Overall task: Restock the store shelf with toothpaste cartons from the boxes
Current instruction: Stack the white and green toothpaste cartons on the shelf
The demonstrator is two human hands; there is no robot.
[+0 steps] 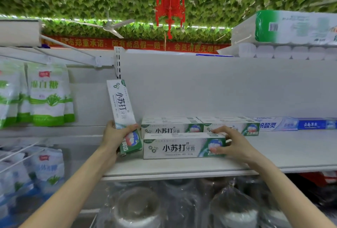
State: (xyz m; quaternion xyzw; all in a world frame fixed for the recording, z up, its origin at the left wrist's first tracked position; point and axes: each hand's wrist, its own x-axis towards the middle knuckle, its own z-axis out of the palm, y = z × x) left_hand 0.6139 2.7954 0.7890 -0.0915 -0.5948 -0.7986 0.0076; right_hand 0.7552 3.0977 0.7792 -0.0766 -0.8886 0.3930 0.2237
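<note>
A white-and-green toothpaste carton (121, 103) stands nearly upright at the left of the white shelf (273, 153); my left hand (116, 134) grips its lower part. A second carton (182, 145) lies flat near the shelf's front, and my right hand (231, 143) holds its right end, fingers on top and thumb on the front face. Behind it, two more matching cartons (198, 126) lie end to end in a row along the back of the shelf.
Blue and white cartons of other brands (295, 123) continue the back row to the right. Green-and-white bags (47, 96) hang at left. Tissue rolls (291, 27) sit on the top shelf. Plastic-wrapped pots (164, 204) fill the shelf below.
</note>
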